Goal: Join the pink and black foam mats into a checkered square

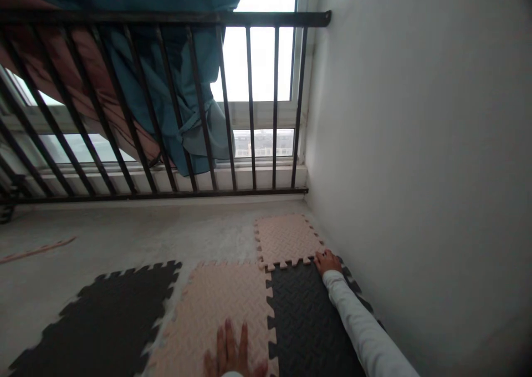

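My left hand [233,357] lies flat with its fingers spread on a pink foam mat tile [224,294]. My right hand [328,261] rests palm down at the seam by the wall, its fingers slightly bent. Under it meet a black foam mat tile [305,321] and a smaller-looking pink foam mat tile [288,235] at the back. The toothed edges of the black tile and the near pink tile run side by side, with small gaps showing between some teeth. Part of the right-hand seam is hidden under my fingers.
Another black foam mat tile [100,321] lies apart on the left. A thin pink strip [37,250] is on the concrete floor [166,227]. A white wall [415,144] bounds the right; a dark metal railing [166,197] with blue and pink cloth [166,88] stands before the window.
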The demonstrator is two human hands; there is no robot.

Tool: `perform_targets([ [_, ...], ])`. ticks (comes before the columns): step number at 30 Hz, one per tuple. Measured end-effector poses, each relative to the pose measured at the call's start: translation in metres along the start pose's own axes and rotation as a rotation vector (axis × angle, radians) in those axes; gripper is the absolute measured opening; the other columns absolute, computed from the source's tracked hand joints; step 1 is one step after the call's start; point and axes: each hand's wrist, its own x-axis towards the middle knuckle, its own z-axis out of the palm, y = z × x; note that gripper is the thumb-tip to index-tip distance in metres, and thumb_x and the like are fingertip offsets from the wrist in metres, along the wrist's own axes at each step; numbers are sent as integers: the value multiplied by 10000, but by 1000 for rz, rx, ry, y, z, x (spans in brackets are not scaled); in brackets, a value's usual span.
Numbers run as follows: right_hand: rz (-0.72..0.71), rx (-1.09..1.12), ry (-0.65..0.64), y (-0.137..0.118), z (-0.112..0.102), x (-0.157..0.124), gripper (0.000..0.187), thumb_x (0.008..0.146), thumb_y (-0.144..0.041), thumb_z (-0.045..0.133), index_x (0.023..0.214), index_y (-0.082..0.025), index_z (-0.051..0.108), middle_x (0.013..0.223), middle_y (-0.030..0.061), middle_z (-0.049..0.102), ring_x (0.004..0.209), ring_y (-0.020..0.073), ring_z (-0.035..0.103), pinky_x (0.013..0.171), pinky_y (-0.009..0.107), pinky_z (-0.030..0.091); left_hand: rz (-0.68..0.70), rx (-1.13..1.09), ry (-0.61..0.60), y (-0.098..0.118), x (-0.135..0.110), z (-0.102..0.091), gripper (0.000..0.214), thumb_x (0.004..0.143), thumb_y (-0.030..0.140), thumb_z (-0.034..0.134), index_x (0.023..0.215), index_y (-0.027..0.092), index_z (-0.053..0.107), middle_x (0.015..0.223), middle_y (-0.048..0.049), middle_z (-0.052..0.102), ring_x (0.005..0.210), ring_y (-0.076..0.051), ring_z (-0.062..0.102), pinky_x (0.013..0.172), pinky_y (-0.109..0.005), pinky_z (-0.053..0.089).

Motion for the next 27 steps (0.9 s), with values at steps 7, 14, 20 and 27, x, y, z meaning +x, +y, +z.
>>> perform_targets([
  [7, 38, 43, -36, 7, -7, 20, 265, 763, -321, 458, 945, -237, 630, 1027, 91, 549, 864, 163, 538, 720, 259, 374, 12, -1, -33, -3, 2, 4, 653, 655, 483, 514, 1257, 303, 338, 1402, -91, 236, 1288, -323, 138, 970, -596, 112],
  [14, 34, 56, -40, 8, -9, 14, 299, 762, -336, 444, 958, -188, 616, 1060, 114, 526, 922, 185, 517, 777, 269, 360, 16, 1, -22, -4, 2, 4, 636, 662, 481, 511, 1253, 318, 340, 1400, -86, 246, 1285, -329, 144, 957, -610, 124],
  [20, 90, 60, -58, 5, -12, 19, 338, 723, -356, 469, 984, -180, 591, 1008, 119, 540, 898, 205, 529, 746, 295, 379, 11, 3, 2, -5, 3, 10, 653, 647, 475, 525, 1252, 309, 348, 1398, -88, 254, 1285, -327, 146, 962, -604, 120],
  [27, 68, 44, -55, -1, -7, 24, 401, 752, -270, 434, 1146, -245, 503, 1100, 121, 519, 976, 217, 501, 791, 319, 359, 20, 29, 17, -6, 3, 12, 670, 636, 521, 522, 1248, 302, 357, 1391, -94, 264, 1277, -328, 175, 956, -599, 134],
])
